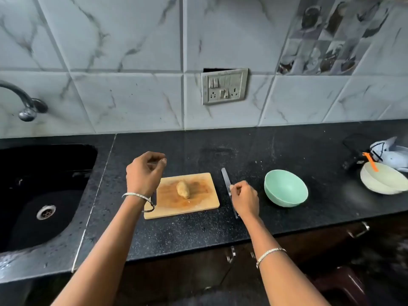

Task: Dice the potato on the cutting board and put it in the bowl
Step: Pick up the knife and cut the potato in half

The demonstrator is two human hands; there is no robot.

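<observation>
A whole unpeeled potato (183, 189) lies in the middle of the wooden cutting board (198, 204) on the black counter. My left hand (144, 173) hovers over the board's far left corner with its fingers loosely curled, and it holds nothing. To the right of the board a knife (226, 178) lies on the counter, blade pointing away from me. My right hand (244, 199) has its fingers curled round the knife's handle. The mint-green bowl (285, 188) stands empty just right of that hand.
A black sink (44, 195) with a tap (26, 102) lies to the left. At the far right stand stacked cream bowls (384, 181) with an orange tool, a white cloth and a dark object behind. The counter's front edge runs close below the board.
</observation>
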